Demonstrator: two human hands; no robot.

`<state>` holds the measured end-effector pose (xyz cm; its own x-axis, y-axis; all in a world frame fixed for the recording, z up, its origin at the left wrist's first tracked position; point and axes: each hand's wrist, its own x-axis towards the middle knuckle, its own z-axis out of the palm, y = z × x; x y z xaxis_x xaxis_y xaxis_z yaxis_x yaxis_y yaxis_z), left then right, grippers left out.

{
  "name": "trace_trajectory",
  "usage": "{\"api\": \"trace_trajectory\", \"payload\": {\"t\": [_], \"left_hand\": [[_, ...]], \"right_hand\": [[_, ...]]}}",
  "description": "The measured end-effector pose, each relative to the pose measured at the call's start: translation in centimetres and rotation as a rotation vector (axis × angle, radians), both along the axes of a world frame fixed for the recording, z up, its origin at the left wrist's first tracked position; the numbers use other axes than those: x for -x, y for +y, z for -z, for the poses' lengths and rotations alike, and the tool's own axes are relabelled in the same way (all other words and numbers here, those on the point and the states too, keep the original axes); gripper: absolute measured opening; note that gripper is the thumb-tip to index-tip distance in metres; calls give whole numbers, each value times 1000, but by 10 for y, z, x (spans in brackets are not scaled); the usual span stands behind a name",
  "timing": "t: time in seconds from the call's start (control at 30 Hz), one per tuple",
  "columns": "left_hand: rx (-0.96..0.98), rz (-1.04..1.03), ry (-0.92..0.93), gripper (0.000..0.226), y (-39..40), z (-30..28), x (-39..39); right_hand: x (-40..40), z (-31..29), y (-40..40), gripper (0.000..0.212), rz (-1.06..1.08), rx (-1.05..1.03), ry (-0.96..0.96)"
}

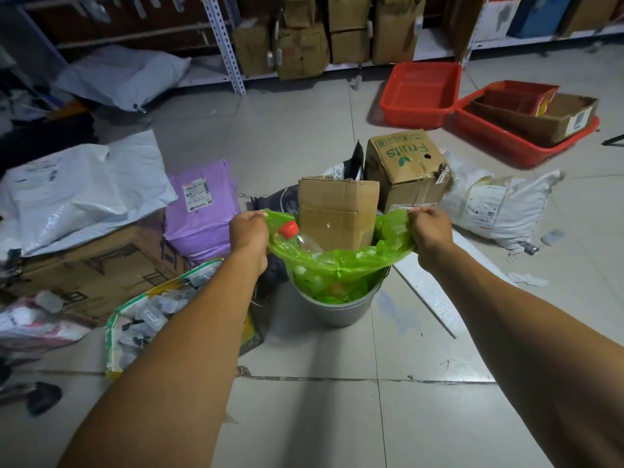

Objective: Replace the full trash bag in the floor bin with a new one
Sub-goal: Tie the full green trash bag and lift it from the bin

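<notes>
A grey metal floor bin (341,309) stands on the tiled floor in the middle of the view. A green trash bag (347,261) lines it, its mouth stretched wide above the rim. A cardboard box (337,214) and a clear bottle with a red cap (289,230) stick up out of the bag. My left hand (249,233) grips the bag's left edge. My right hand (429,228) grips its right edge. Both fists are closed on the plastic at about the same height.
Left of the bin lie a purple parcel (202,211), white mailers (84,187), a flat carton (98,268) and a sack of small bottles (148,315). A "Fruits" box (405,170) and a white parcel (496,207) sit behind. Red trays (422,92) and shelving (223,42) are farther back.
</notes>
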<state>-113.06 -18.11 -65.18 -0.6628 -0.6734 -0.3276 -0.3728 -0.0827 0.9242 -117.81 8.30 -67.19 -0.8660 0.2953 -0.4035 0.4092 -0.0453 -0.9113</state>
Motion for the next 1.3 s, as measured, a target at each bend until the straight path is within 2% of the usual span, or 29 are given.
{"api": "trace_trajectory", "payload": {"t": [0.07, 0.2, 0.27, 0.33, 0.43, 0.57, 0.63, 0.77, 1.0, 1.17, 1.3], "left_hand": [[-7, 5, -31, 10, 0, -3, 3], [-34, 124, -179, 22, 0, -10, 8], [52, 169, -247, 21, -2, -10, 13], [224, 150, -274, 21, -5, -12, 21], [370, 149, -262, 27, -4, -18, 31], [378, 85, -201, 33, 0, -23, 52], [381, 69, -149, 24, 0, -22, 63], [423, 53, -105, 34, 1, -20, 68], [496, 58, -89, 30, -2, -29, 63], [504, 119, -122, 29, -4, -45, 58], [512, 85, -154, 29, -2, -63, 49]], "right_hand": [[4, 0, -1, 10, -42, -28, -34], [11, 0, -1, 26, -219, -196, -131], [17, 0, -2, 23, -257, -300, -128], [23, -2, -4, 21, -247, -351, -100], [37, -4, -9, 16, -201, -355, -65], [59, 1, -15, 28, -140, -299, 2], [66, -2, -19, 20, -98, -262, 36], [70, -11, -28, 26, -75, -240, 137], [64, -33, -28, 19, -128, -227, 225], [64, -57, -28, 25, -166, -256, 241], [55, -70, -29, 22, -241, -260, 255]]}}
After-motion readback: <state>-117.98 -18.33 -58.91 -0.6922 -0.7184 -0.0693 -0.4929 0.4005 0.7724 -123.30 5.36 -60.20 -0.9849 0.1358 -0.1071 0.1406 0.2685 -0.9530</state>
